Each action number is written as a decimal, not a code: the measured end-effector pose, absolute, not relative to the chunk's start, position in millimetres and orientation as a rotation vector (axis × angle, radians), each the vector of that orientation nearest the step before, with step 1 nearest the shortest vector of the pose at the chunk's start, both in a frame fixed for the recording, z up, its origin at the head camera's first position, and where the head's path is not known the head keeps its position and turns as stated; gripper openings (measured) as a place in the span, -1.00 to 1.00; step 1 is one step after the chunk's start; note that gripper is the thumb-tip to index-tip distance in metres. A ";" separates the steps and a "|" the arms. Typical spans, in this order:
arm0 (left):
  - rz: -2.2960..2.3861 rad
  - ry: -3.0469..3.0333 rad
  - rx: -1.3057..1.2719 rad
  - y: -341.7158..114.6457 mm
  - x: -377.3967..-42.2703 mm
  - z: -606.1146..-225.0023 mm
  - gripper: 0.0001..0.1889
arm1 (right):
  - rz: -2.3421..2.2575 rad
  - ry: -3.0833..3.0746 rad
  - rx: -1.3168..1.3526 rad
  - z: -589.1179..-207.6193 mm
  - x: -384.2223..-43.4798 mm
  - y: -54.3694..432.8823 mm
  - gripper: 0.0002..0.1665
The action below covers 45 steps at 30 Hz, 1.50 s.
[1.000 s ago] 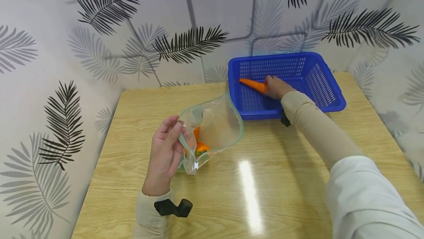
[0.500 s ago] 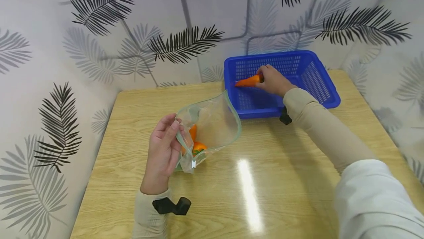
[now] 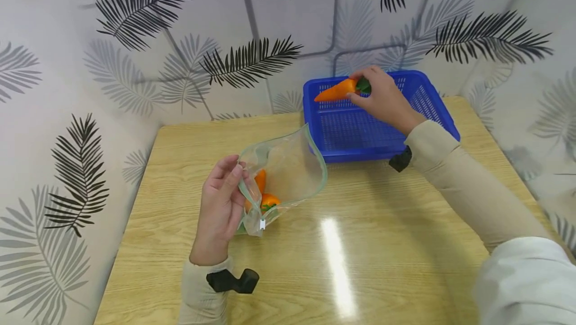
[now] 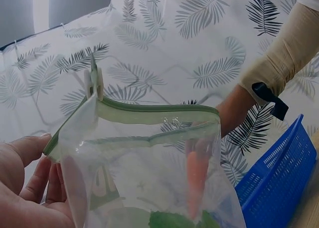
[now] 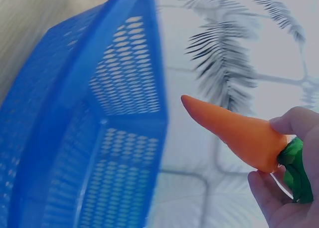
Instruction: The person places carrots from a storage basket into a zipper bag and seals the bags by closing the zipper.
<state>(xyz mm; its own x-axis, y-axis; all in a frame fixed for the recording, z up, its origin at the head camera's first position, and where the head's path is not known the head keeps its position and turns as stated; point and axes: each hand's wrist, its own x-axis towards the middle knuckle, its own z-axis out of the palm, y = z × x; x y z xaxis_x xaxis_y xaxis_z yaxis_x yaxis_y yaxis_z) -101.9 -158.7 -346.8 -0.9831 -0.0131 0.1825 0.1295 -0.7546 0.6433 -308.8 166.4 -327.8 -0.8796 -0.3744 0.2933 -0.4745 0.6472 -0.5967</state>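
Note:
Above the blue basket (image 3: 355, 155), my right hand (image 3: 382, 96) pinches an orange carrot (image 3: 336, 91) near its green leafy top, tip pointing left. The right wrist view shows the same carrot (image 5: 234, 130) between thumb and fingers, beside the basket wall. My left hand (image 3: 221, 205) pinches the rim of a clear zip bag (image 3: 292, 165) with a pale green edge, its mouth spread wide. Inside the bag lie an orange carrot (image 3: 260, 181) and a round orange vegetable (image 3: 270, 202) with a green top. In the left wrist view the bag's green zip strip (image 4: 154, 108) stands upright.
The basket stands at the table's back right, close to the leaf-patterned wall (image 3: 270, 10). A wooden table (image 3: 288, 275) stretches under both hands, with a bright light reflection on it. Black camera mounts (image 3: 233, 281) sit on both wrists.
My right hand has lifted the carrot up from the basket's inside, and its green top has come into sight. The left hand and the bag have stayed nearly still.

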 end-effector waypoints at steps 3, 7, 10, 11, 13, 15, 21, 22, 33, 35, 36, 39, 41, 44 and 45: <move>-2.852 -1.074 -0.252 -159.2 -101.6 -346.2 -0.77 | 1.080 -2.636 0.709 -317.3 -296.7 165.4 -0.53; -2.848 -1.063 -0.247 -160.0 -101.8 -344.9 -0.76 | 1.074 -2.547 0.706 -303.6 -281.7 163.3 -0.53; -2.849 -1.057 -0.244 -160.5 -102.3 -343.7 -0.77 | 1.065 -2.486 0.710 -293.3 -271.3 162.7 -0.53; -2.849 -1.056 -0.247 -160.6 -102.6 -343.4 -0.77 | 1.066 -2.469 0.711 -289.9 -267.9 162.7 -0.53; -2.852 -1.048 -0.255 -160.9 -103.3 -343.0 -0.77 | 1.070 -2.443 0.716 -283.9 -261.7 162.9 -0.53; -2.852 -1.044 -0.259 -161.1 -104.0 -342.6 -0.77 | 1.073 -2.426 0.722 -279.4 -256.7 162.9 -0.53; -2.842 -1.064 -0.227 -160.4 -105.9 -340.7 -0.78 | 1.077 -2.356 0.752 -273.1 -247.2 163.3 -0.56; -2.842 -1.066 -0.222 -160.1 -106.1 -340.5 -0.78 | 1.076 -2.340 0.757 -271.4 -244.4 162.8 -0.56; -2.850 -1.036 -0.231 -158.9 -107.2 -341.3 -0.78 | 1.238 -2.140 0.857 -228.9 -195.2 152.0 -0.60; -2.845 -1.046 -0.233 -158.7 -107.6 -341.6 -0.78 | 1.242 -2.100 0.903 -226.1 -191.5 152.6 -0.60; -2.842 -1.051 -0.233 -158.5 -107.7 -341.8 -0.78 | 1.248 -2.084 0.925 -225.0 -189.8 153.0 -0.60; -2.842 -1.054 -0.230 -158.0 -108.1 -342.3 -0.78 | 1.271 -2.048 0.981 -221.9 -183.8 153.9 -0.59; -2.843 -1.054 -0.226 -157.7 -108.4 -342.6 -0.78 | 1.284 -2.029 1.019 -219.5 -178.8 154.1 -0.57; -2.841 -1.056 -0.228 -157.6 -108.8 -342.7 -0.78 | 1.314 -1.975 1.065 -215.9 -171.3 151.2 -0.51; -2.840 -1.058 -0.230 -157.8 -108.8 -342.8 -0.78 | 1.325 -1.960 1.078 -215.2 -169.0 149.7 -0.49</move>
<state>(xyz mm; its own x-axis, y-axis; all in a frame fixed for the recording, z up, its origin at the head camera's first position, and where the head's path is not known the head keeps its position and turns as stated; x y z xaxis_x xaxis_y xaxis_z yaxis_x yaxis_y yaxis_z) -108.8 -157.8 -342.8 -0.9833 -0.0428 0.1768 0.1480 -0.7530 0.6412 -169.0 149.7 -215.2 -0.5376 -0.3176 0.7811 -0.8432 0.1985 -0.4997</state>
